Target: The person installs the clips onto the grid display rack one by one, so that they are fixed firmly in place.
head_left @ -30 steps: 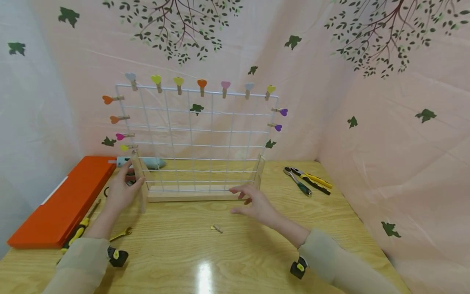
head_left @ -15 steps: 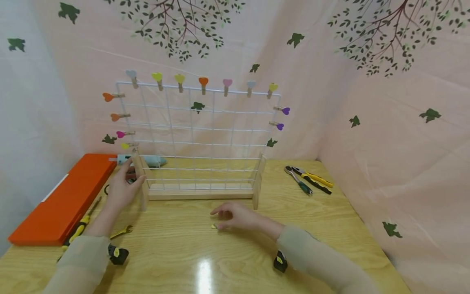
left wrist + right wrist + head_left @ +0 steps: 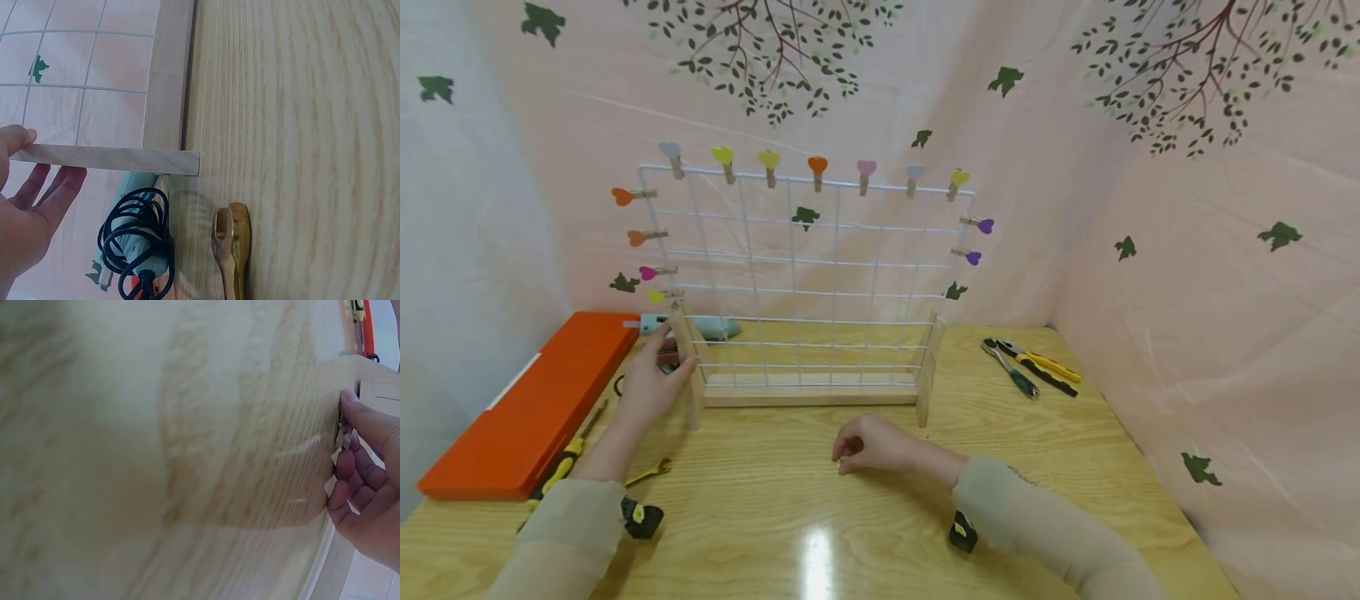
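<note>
My left hand (image 3: 651, 379) grips the left wooden upright (image 3: 106, 157) of a stand, thumb on one side and fingers on the other in the left wrist view. The stand carries a white wire grid (image 3: 793, 179) above a wooden base bar (image 3: 812, 395). Several mini clothespins with coloured hearts, such as an orange one (image 3: 817, 165), are clipped along its top and sides. In front of the stand, my right hand (image 3: 876, 443) pinches a small clothespin (image 3: 342, 434) low at the tabletop. Fingers hide most of this clothespin; a bit of yellow shows in the head view.
An orange case (image 3: 542, 417) lies at the left, with a screwdriver (image 3: 561, 471) and a wrench (image 3: 651, 472) near it. Behind the upright is a glue gun (image 3: 711, 326) with a coiled black cord (image 3: 134, 237). Yellow-and-black pliers (image 3: 1037, 367) and a green-handled tool (image 3: 1011, 371) lie right.
My right hand has moved left and down from beside the base bar to the loose clothespin, and its fingers have closed on it. My left hand stays on the upright.
</note>
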`<state>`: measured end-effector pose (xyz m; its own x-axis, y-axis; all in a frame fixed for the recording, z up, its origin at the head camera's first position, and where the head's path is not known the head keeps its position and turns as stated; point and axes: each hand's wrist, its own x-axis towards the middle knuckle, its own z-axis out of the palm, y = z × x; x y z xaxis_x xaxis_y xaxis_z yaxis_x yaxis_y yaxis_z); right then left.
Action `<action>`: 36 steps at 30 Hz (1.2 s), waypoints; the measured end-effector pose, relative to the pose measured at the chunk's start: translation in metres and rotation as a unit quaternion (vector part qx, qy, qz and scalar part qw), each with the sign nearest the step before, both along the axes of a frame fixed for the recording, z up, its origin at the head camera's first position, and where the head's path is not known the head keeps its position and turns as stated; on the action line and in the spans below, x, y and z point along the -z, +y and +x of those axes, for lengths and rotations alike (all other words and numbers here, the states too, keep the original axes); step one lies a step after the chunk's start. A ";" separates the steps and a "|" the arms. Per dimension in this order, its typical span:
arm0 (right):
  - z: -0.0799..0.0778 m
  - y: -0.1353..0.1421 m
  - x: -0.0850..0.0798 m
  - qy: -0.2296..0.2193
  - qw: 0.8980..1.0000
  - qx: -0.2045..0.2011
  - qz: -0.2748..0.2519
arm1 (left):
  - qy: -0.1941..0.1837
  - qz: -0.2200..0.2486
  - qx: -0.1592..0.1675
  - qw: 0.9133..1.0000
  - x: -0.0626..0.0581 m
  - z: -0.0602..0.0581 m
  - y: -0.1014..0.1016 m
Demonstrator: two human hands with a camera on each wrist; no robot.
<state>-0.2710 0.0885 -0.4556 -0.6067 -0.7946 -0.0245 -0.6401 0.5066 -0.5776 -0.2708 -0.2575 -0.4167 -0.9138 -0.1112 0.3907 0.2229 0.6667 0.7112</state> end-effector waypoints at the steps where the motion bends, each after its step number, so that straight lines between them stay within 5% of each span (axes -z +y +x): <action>1: 0.000 0.001 0.000 -0.003 1.000 -0.001 -0.002 | 0.000 0.001 0.001 1.000 0.000 0.000 0.000; 12: 0.001 0.013 -0.021 -0.045 0.997 0.006 -0.067 | -0.002 0.004 0.002 1.000 -0.002 0.001 0.001; 19: 0.011 0.031 -0.061 -0.094 0.983 0.052 -0.146 | -0.003 0.001 0.001 1.000 -0.001 0.000 0.001; 24: 0.020 0.050 -0.095 -0.055 0.980 0.078 -0.173 | -0.006 0.001 0.001 1.000 -0.002 0.000 0.001; 29: 0.012 0.074 -0.102 0.018 0.974 0.132 -0.185 | -0.007 0.002 0.001 1.000 -0.003 -0.001 0.000; 36: 0.017 0.099 -0.133 0.031 0.941 0.192 -0.278 | -0.007 0.002 0.003 1.000 -0.001 0.000 0.000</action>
